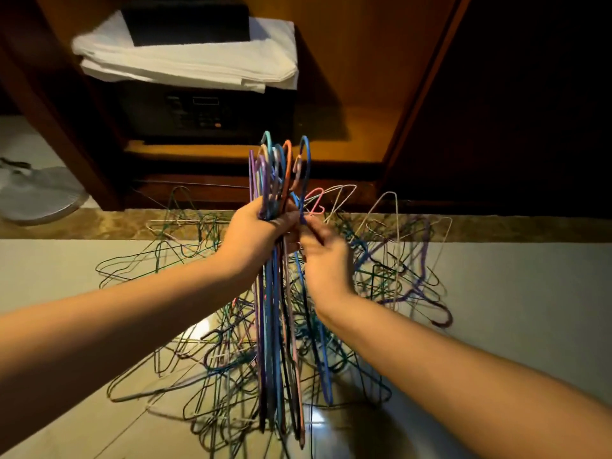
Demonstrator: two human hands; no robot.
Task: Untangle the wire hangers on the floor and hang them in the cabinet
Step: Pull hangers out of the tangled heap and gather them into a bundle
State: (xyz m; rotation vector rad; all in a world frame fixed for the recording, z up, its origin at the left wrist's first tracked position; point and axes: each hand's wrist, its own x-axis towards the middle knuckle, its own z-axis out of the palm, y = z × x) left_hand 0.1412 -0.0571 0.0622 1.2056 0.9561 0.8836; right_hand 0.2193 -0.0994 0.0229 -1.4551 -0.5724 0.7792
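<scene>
Closest to the camera, on the pale tiled floor, lies a tangle of wire hangers: thin coated wires in green, blue, purple, white, pink and black, looped through one another so that no single triangle reads cleanly. The heap spreads left and right behind both forearms and reaches back to a brown marbled threshold strip.

Above the heap, the left hand is clamped around a bundle of sorted hangers, gripping them at the necks. Their long bodies hang straight down in a tight sheaf, the lowest ends dipping among the loose wires on the floor. Their hooks stand upright above the fist, packed together in purple, teal, orange and pink.

Just beside it, the right hand pinches the neck of a blue hanger with curled fingertips, holding it against the right edge of the bundle; its hook rises slightly apart from the others. A pink hook shows just above those fingers.

Beyond stands the open wooden cabinet, holding a dark safe with a keypad, folded white cloths on top of it and a black box on those
</scene>
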